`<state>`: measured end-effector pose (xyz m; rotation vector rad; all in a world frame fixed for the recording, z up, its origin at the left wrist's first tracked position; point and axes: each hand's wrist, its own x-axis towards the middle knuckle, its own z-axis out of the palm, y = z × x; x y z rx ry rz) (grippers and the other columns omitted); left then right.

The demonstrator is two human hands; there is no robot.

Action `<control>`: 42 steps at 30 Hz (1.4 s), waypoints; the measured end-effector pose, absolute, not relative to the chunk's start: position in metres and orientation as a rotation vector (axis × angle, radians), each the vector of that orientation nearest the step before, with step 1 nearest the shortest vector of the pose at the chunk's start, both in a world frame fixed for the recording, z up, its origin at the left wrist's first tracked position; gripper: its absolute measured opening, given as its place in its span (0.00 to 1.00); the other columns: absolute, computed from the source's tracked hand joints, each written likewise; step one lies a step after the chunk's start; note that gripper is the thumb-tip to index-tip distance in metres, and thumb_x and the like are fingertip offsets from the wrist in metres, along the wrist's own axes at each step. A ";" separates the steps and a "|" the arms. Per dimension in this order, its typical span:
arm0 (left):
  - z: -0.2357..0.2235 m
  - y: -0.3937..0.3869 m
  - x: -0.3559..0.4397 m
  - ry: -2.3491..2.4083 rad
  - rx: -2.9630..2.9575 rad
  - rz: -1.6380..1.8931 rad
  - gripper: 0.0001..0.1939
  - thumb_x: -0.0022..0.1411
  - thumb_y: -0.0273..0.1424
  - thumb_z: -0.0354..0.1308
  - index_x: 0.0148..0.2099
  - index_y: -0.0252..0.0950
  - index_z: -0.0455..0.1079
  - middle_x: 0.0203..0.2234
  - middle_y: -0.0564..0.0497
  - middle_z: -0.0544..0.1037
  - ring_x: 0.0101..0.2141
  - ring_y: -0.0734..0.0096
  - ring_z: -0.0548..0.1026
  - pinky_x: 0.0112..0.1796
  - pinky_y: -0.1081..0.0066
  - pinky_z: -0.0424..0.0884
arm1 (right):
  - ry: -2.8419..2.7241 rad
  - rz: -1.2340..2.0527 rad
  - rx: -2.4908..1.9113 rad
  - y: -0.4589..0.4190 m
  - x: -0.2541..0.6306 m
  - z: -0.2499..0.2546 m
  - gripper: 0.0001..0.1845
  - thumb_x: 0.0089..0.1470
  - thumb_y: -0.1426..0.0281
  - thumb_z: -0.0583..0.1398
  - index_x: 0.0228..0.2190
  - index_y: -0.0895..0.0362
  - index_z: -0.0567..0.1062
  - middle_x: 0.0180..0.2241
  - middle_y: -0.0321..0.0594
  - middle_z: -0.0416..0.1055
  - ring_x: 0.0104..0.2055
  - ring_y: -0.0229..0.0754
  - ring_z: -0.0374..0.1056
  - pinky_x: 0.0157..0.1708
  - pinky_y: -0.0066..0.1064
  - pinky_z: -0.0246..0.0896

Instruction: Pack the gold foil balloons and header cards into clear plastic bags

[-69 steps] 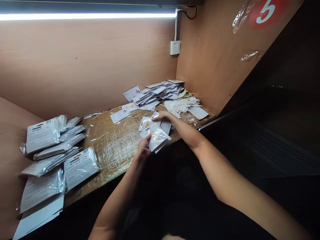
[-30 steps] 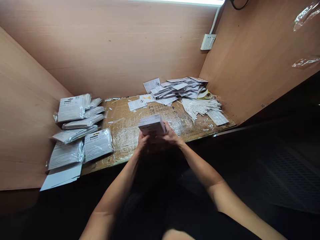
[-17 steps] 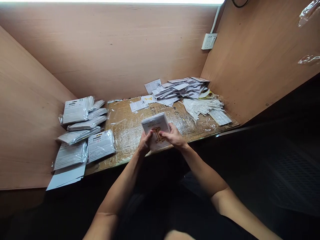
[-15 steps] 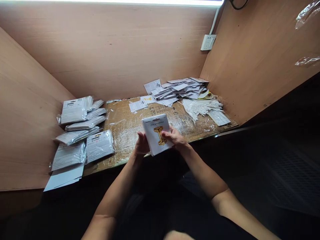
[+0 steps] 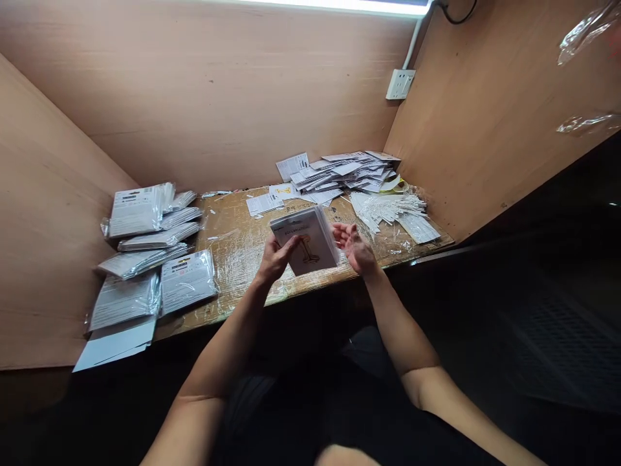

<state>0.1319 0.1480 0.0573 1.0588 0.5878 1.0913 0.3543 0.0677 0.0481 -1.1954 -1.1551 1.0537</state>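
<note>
My left hand (image 5: pixel 276 257) grips a stack of foil balloon packets (image 5: pixel 310 259) by its left side, the thumb lying across the front. The top packet is white and bears a golden letter I under a hang hole. The stack is held tilted above the front edge of the table. Just right of it, my right hand (image 5: pixel 356 249) is open, fingers apart and the palm turned toward the stack. Whether its fingertips touch the packets' right edge, I cannot tell.
Bundles of wrapped packets (image 5: pixel 136 210) are piled on the table's left. Loose printed cards (image 5: pixel 344 171) lie heaped at the back, beside a fan of white strips (image 5: pixel 388 210). Wooden panels (image 5: pixel 233 97) enclose the cardboard-covered table (image 5: pixel 233 249); a socket (image 5: pixel 400 84) sits on the wall.
The stack has passed from my right hand's grip into my left hand's. My right hand has let go and opened to its right. The packets' edges now show on the right side.
</note>
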 end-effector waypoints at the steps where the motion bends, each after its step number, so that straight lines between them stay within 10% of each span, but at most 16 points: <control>1: 0.055 0.156 0.132 0.604 1.134 1.099 0.20 0.50 0.30 0.80 0.45 0.35 0.81 0.44 0.42 0.86 0.49 0.50 0.83 0.53 0.59 0.79 | -1.178 0.994 -1.175 0.077 0.359 0.047 0.46 0.63 0.32 0.50 0.65 0.51 0.67 0.62 0.51 0.74 0.66 0.53 0.69 0.67 0.48 0.64; 5: 0.034 0.172 0.138 0.727 1.093 1.126 0.24 0.44 0.19 0.78 0.44 0.39 0.79 0.39 0.50 0.85 0.50 0.61 0.82 0.54 0.69 0.76 | -1.306 0.948 -1.246 0.102 0.342 0.024 0.44 0.60 0.39 0.62 0.66 0.52 0.65 0.64 0.48 0.71 0.71 0.50 0.63 0.71 0.44 0.58; 18: 0.007 0.144 0.161 0.716 0.685 1.133 0.30 0.53 0.43 0.80 0.52 0.35 0.75 0.46 0.42 0.85 0.46 0.54 0.85 0.48 0.58 0.82 | -1.154 0.966 -1.346 0.084 0.321 0.029 0.31 0.51 0.54 0.72 0.50 0.56 0.73 0.48 0.47 0.81 0.49 0.52 0.78 0.50 0.43 0.75; 27: 0.035 0.113 0.159 0.594 0.690 1.231 0.31 0.53 0.45 0.79 0.54 0.39 0.75 0.52 0.42 0.83 0.50 0.54 0.83 0.50 0.62 0.80 | -1.839 -0.054 -1.831 0.048 0.268 0.063 0.20 0.67 0.65 0.60 0.58 0.56 0.75 0.50 0.56 0.73 0.55 0.62 0.67 0.57 0.52 0.60; 35: 0.053 0.176 0.157 0.632 0.676 1.126 0.31 0.49 0.30 0.78 0.55 0.33 0.77 0.45 0.43 0.87 0.43 0.53 0.86 0.51 0.53 0.82 | -1.451 0.316 -1.630 0.120 0.320 0.079 0.41 0.47 0.47 0.75 0.53 0.57 0.73 0.50 0.51 0.75 0.53 0.57 0.72 0.52 0.46 0.70; 42: 0.068 0.249 0.151 0.573 0.516 0.823 0.28 0.66 0.34 0.63 0.66 0.28 0.70 0.47 0.36 0.86 0.47 0.49 0.86 0.53 0.47 0.82 | -0.951 0.815 -1.147 0.239 0.339 0.070 0.20 0.44 0.53 0.72 0.31 0.50 0.72 0.31 0.34 0.80 0.34 0.43 0.77 0.40 0.37 0.77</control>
